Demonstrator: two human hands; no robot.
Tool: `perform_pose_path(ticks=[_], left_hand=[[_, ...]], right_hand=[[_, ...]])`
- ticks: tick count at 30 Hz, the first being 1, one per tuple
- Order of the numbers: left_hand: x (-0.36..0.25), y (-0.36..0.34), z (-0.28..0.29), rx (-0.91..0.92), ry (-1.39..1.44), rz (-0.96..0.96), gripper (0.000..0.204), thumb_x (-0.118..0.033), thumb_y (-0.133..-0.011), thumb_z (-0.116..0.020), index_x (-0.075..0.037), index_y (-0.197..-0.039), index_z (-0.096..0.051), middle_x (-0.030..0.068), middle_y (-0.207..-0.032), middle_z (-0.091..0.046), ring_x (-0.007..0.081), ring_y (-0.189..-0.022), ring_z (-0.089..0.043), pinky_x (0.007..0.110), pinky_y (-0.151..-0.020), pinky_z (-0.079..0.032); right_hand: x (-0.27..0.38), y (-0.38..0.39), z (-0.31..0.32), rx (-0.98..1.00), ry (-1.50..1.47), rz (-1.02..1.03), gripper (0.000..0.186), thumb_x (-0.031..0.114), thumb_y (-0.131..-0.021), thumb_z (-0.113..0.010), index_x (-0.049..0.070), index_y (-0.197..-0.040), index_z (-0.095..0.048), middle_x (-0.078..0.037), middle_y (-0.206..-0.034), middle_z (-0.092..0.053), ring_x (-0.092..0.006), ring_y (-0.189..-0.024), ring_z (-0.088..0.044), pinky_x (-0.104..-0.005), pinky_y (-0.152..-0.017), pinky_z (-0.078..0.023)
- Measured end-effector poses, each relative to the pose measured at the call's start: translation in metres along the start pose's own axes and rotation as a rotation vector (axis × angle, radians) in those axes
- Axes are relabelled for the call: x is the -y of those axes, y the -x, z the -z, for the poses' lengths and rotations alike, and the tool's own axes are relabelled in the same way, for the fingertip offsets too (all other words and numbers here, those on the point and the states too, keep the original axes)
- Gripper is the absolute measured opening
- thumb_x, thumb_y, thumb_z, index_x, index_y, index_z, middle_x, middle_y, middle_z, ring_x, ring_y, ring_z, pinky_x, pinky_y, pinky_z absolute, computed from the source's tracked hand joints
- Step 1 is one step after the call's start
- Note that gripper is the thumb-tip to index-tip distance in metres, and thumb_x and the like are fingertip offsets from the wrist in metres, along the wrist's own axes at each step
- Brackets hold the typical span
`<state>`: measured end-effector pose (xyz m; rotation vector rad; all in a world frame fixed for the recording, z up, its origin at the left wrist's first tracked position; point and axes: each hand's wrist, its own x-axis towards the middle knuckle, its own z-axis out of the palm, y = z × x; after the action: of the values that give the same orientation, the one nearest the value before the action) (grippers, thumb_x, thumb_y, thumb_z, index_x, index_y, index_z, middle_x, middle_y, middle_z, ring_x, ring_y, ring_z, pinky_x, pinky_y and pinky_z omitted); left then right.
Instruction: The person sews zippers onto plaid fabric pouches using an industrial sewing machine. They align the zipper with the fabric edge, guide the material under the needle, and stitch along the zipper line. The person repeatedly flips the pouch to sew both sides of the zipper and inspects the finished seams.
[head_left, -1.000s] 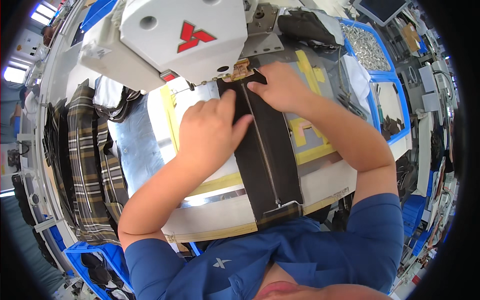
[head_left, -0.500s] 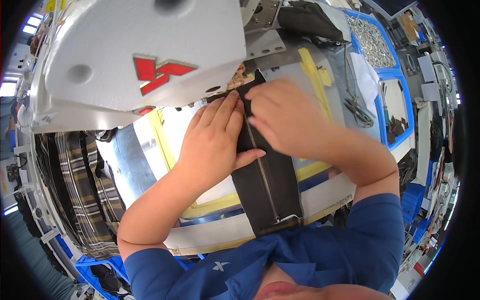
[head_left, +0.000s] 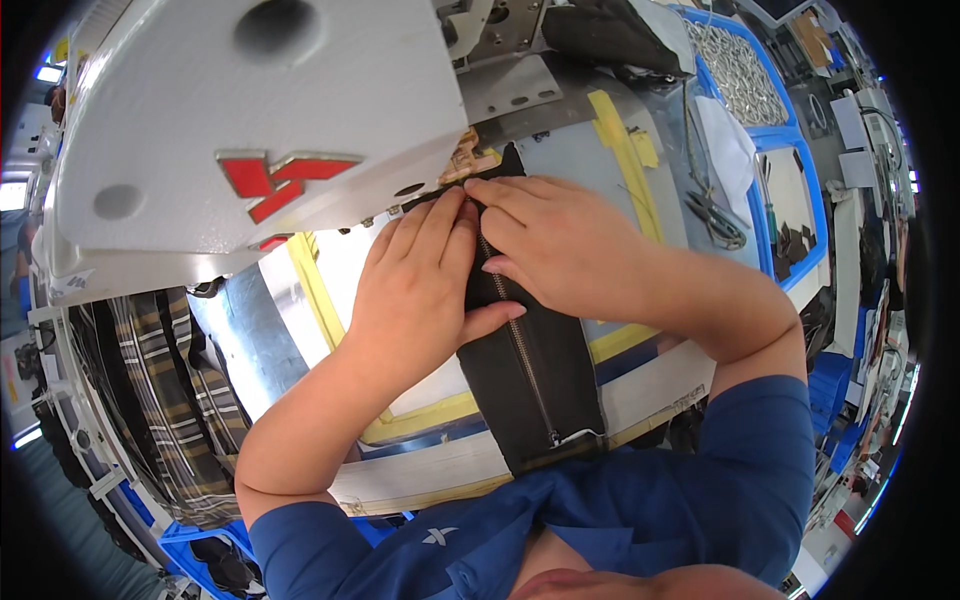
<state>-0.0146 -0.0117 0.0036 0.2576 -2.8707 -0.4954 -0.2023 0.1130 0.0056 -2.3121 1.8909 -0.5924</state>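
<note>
Black fabric (head_left: 565,370) with a metal zipper (head_left: 526,360) lies lengthwise, its far end near the white machine head (head_left: 270,110). Left hand (head_left: 415,270), thumb spread, and right hand (head_left: 570,238), fingers extended, rest on it unclenched, probably to keep it flat.

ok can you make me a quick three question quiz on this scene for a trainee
1. On which side of the black fabric piece does the plaid fabric lie? a) the person's right b) the person's left c) on top of it
2. True or false: the right hand is turned palm up.
3. What fastener lies under the thumb tip of the left hand?

Key:
1. b
2. False; the right hand lies palm down over the black fabric piece.
3. A metal-toothed zipper, running lengthwise down the black fabric piece.
</note>
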Motion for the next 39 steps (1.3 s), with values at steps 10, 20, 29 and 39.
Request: perform_pose_path(ticks=[10, 20, 29, 39], left_hand=[[-0.001, 0.0, 0.0, 0.012, -0.009, 0.017, 0.097, -0.047, -0.07, -0.093, 0.005, -0.143, -0.058, 0.0228, -0.151, -0.056, 0.0418, -0.133, -0.057, 0.049, -0.114, -0.046], [-0.002, 0.0, 0.0, -0.005, -0.011, 0.004, 0.092, -0.05, -0.076, -0.088, 0.007, -0.141, -0.058, 0.0228, -0.145, -0.059, 0.0399, -0.134, -0.057, 0.049, -0.113, -0.045], [-0.002, 0.003, -0.002, -0.006, -0.033, 0.032, 0.094, -0.052, -0.074, -0.089, 0.006, -0.142, -0.058, 0.0226, -0.148, -0.058, 0.0413, -0.134, -0.057, 0.05, -0.114, -0.045], [-0.005, 0.006, -0.005, -0.035, -0.104, -0.009, 0.095, -0.049, -0.072, -0.091, 0.009, -0.141, -0.061, 0.025, -0.147, -0.061, 0.0429, -0.131, -0.059, 0.051, -0.112, -0.045]], right_hand=[[-0.002, 0.002, -0.002, -0.004, -0.02, 0.003, 0.038, 0.024, -0.095, -0.073, -0.006, -0.116, -0.064, -0.027, -0.137, -0.066, -0.038, -0.127, -0.066, -0.0422, -0.109, -0.054], [-0.003, 0.001, 0.001, 0.026, -0.109, -0.05, 0.041, 0.022, -0.088, -0.08, -0.004, -0.116, -0.064, -0.024, -0.137, -0.067, -0.0392, -0.126, -0.066, -0.045, -0.108, -0.055], [-0.001, 0.0, 0.004, -0.013, -0.032, -0.011, 0.04, 0.026, -0.09, -0.079, -0.002, -0.115, -0.066, -0.022, -0.134, -0.069, -0.0364, -0.121, -0.068, -0.0444, -0.106, -0.054], [-0.011, 0.004, 0.02, 0.02, -0.126, -0.136, 0.036, 0.029, -0.092, -0.078, 0.001, -0.112, -0.068, -0.016, -0.115, -0.071, -0.0362, -0.114, -0.069, -0.047, -0.099, -0.054]])
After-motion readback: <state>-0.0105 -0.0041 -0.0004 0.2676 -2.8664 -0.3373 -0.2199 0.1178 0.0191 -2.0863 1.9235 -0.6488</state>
